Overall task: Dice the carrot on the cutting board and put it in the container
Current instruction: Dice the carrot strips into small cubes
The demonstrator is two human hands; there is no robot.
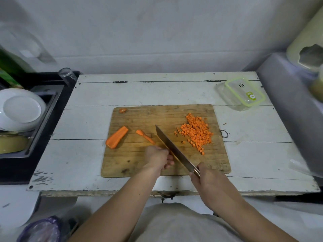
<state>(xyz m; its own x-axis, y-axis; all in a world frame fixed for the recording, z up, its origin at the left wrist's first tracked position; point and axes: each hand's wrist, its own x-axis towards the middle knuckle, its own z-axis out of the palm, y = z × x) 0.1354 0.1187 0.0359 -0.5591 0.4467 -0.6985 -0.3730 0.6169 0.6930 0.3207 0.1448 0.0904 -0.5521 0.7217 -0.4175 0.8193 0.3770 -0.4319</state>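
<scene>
- The step in hand looks like slicing a carrot piece held under the left hand [158,157], with the knife [172,148] laid diagonally across the cutting board [136,165], tip toward 11 o'clock.
- To do it well, I judge the blade should come down just beside the curled knuckles, fingertips tucked back, in even cuts so the dice match the pile.
- Left grip: fingers curl down on a carrot piece near the board's 6 o'clock; only a thin orange edge shows against the blade, so how much it holds I cannot tell.
- Right grip: the right hand [208,180] is clenched round the knife handle, at 5 o'clock off the board's near edge.
- The diced carrot [196,132] lies heaped at the board's 3 o'clock, touching nothing but the wood.
- Still whole: a carrot half [116,137] at 9 o'clock, a thin carrot strip [145,136] just right of it, and a small end scrap [122,110] at 11 o'clock.
- The container [240,93] stands on the white surface [87,119] at 2 o'clock off the board, well apart from the dice; a green-rimmed lid appears to sit on it, so it may need opening first.
- Judged so, dicing is past halfway; no transfer has begun.
</scene>
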